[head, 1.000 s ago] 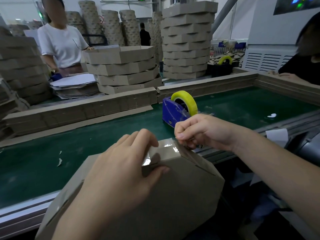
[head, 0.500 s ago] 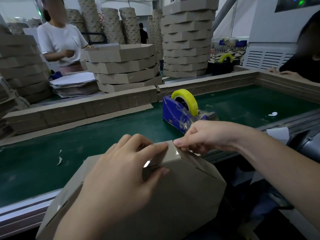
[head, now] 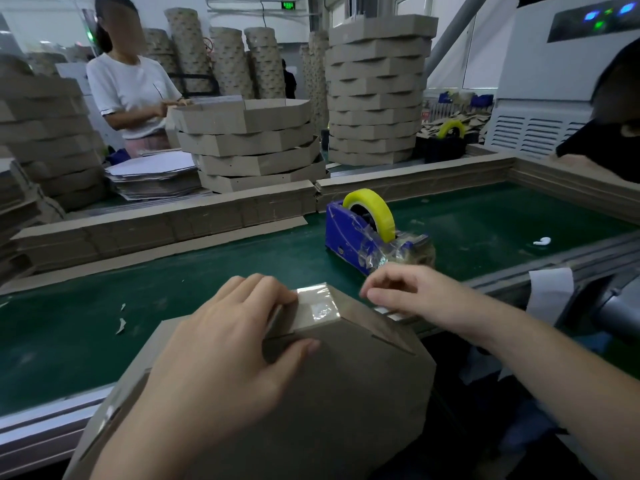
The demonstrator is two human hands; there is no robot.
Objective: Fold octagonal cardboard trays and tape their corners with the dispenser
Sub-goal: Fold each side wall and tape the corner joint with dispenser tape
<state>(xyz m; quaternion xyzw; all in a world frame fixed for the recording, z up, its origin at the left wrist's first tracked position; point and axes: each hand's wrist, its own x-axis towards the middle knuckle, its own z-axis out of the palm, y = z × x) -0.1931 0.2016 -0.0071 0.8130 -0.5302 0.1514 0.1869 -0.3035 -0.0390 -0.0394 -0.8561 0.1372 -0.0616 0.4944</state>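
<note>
A brown octagonal cardboard tray (head: 346, 393) stands tilted on its edge against the conveyor's near rail, bottom facing me. My left hand (head: 221, 351) grips its upper corner, fingers over the rim and thumb on the bottom. A clear tape strip (head: 317, 303) covers that corner. My right hand (head: 412, 296) hovers just right of the taped corner with fingers loosely curled, holding nothing I can see. The blue tape dispenser (head: 360, 237) with a yellow roll sits on the green belt right behind my right hand.
Low cardboard walls (head: 166, 223) border the green belt (head: 173, 289). Stacks of finished trays (head: 375, 91) stand behind. A person in a white shirt (head: 131, 88) works at the far left, another person (head: 613, 133) at the right. Small scraps (head: 121, 323) lie on the belt.
My right hand let go of the tape on the corner and drew back to the right. My left hand's fingers slid along the rim, smoothing the tape down.
</note>
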